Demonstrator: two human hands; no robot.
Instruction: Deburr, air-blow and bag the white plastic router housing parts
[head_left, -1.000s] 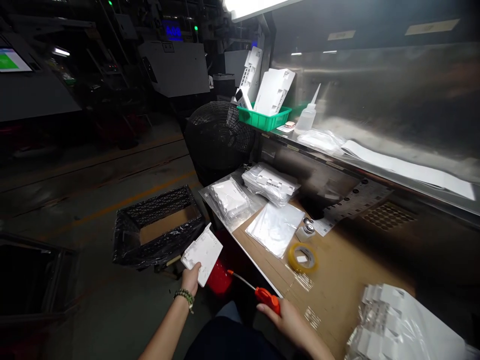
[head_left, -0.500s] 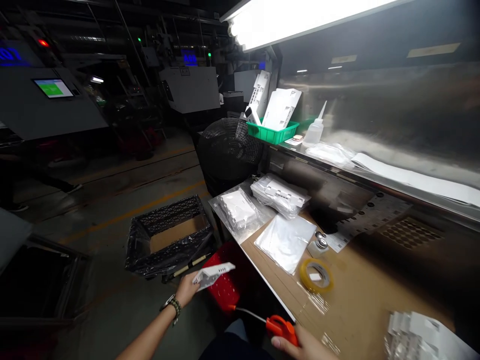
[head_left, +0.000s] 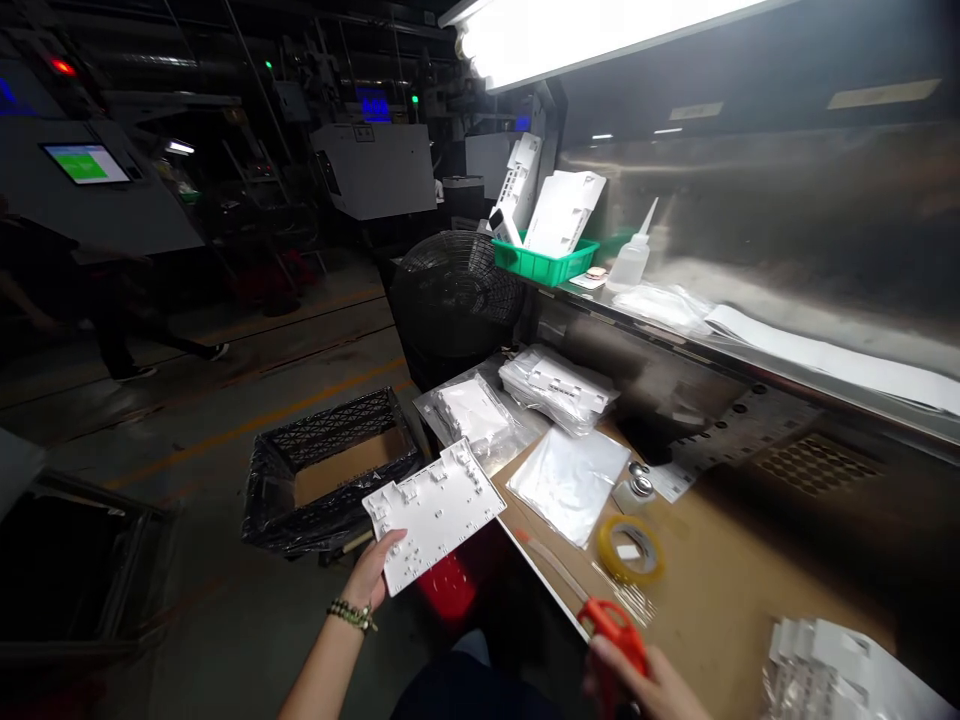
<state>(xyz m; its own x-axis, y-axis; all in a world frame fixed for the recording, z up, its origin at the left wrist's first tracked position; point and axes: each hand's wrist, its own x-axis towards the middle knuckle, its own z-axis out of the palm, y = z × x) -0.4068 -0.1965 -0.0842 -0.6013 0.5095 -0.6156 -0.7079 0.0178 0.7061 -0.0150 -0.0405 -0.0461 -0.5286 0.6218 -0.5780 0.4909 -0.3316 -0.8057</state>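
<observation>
A flat white plastic panel with clips and small posts on its face is gripped at its lower left corner by my left hand. My right hand is closed on the red-orange handle of a tool; its thin metal shaft points up and left, with an orange tip over the table's edge. A yellow tape roll lies just beyond the tool. Clear plastic bags lie flat behind it, beside a metal-topped bottle.
Bagged white parts lie at the table's back and stacked ones at the near right. A green basket stands on the shelf. Left are a black crate, a fan and a walking person.
My left hand has turned the panel from edge-on to show its broad face. The tool in my right hand has moved right and up, over the table. The person at left has walked further into view.
</observation>
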